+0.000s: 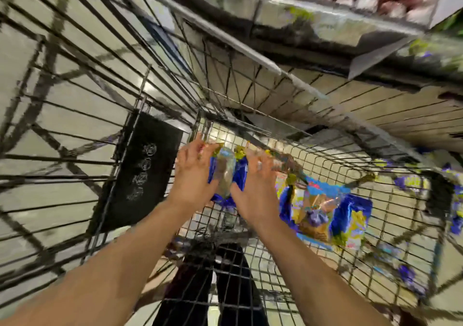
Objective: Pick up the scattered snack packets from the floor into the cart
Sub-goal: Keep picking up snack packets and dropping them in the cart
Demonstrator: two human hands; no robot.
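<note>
The picture is blurred by motion. My left hand (193, 175) and my right hand (258, 188) hold a blue and yellow snack packet (226, 173) between them, one hand on each side, inside the wire cart (325, 160). To the right of my right hand, another blue and yellow snack packet (328, 215) lies on the cart's mesh bottom. Further blue and yellow packets (411, 183) show through the mesh at the right; whether they lie on the floor or in the cart I cannot tell.
A black panel (140, 175) hangs on the cart's left wall. Wire bars of another cart (75, 75) fill the left side. A store shelf (325, 12) with red and white goods runs across the top right. Dark trouser legs (225, 288) show below the mesh.
</note>
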